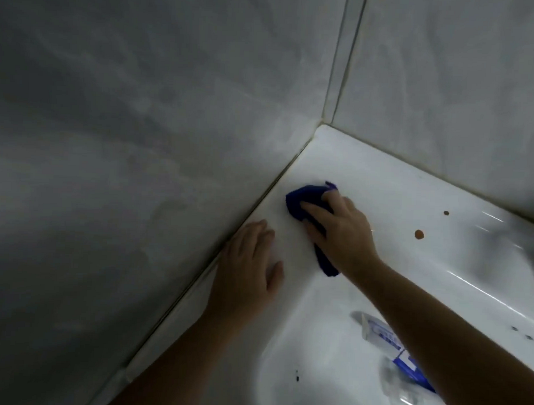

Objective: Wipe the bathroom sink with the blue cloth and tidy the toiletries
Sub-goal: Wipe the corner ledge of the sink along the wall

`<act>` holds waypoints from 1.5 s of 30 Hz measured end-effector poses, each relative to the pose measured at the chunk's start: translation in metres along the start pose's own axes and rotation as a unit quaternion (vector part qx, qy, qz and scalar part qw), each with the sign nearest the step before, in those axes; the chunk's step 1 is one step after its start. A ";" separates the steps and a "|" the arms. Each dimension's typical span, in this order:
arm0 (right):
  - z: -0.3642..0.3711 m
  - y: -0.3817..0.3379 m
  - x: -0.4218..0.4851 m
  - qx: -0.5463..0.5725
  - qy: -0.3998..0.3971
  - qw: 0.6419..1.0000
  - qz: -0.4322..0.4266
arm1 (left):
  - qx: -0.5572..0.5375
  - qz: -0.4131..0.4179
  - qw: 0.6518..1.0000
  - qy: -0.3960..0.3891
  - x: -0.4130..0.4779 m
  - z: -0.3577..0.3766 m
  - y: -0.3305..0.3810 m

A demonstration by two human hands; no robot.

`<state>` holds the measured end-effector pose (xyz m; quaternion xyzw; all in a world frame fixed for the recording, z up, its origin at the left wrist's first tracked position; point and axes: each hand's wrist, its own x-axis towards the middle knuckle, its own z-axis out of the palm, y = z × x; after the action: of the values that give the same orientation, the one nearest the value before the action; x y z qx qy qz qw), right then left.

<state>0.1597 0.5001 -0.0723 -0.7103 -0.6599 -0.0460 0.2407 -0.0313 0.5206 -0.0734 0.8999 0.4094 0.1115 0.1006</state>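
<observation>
Lengthwise toward the corner, blue cloth [302,200] beneath flat right hand [343,232] fingers [315,211]; left hand [248,274] outspread on sink [381,182].

Two bare hands in view: left hand [248,268], right hand [340,232]. Forearms bare to frame edge. Small bright glint at right hand knuckles; ring or reflection, cannot tell.

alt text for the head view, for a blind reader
A right hand presses a blue cloth onto the ledge of a white sink near the tiled corner, while the left hand rests flat beside it. A blue-and-white tube lies in the basin.
</observation>
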 end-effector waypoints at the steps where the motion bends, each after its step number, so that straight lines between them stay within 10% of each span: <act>1: 0.002 0.015 0.025 -0.020 0.002 0.999 0.024 | -0.001 -0.003 1.000 0.000 0.001 0.000 0.000; 6: 0.028 0.010 0.088 -0.011 0.002 0.982 0.191 | -0.019 -0.007 1.000 0.004 0.005 0.002 0.000; 11: 0.013 -0.005 0.027 0.066 -0.051 0.995 -0.062 | -0.017 -0.015 1.000 0.005 0.004 0.001 0.000; 17: 0.020 0.033 0.092 -0.017 -0.021 0.989 0.148 | -0.017 -0.008 1.000 0.016 0.005 0.001 -0.002; 24: 0.006 -0.007 0.027 0.077 -0.051 0.996 -0.004 | -0.013 -0.016 1.000 0.016 0.005 0.001 0.000; 37: -0.005 0.025 0.007 -0.032 0.107 0.903 0.415 | -0.024 -0.013 1.000 0.009 0.004 -0.002 0.001; 42: 0.011 0.021 0.077 -0.027 -0.041 0.973 0.226 | -0.009 -0.002 1.000 0.008 0.006 -0.001 0.001; 45: 0.007 0.013 0.061 -0.003 -0.031 0.965 0.260 | -0.018 -0.001 1.000 0.000 0.009 -0.004 0.003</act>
<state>0.1785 0.5587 -0.0588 -0.8593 -0.4595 0.0382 0.2216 -0.0247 0.5254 -0.0674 0.8977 0.4080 0.1189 0.1168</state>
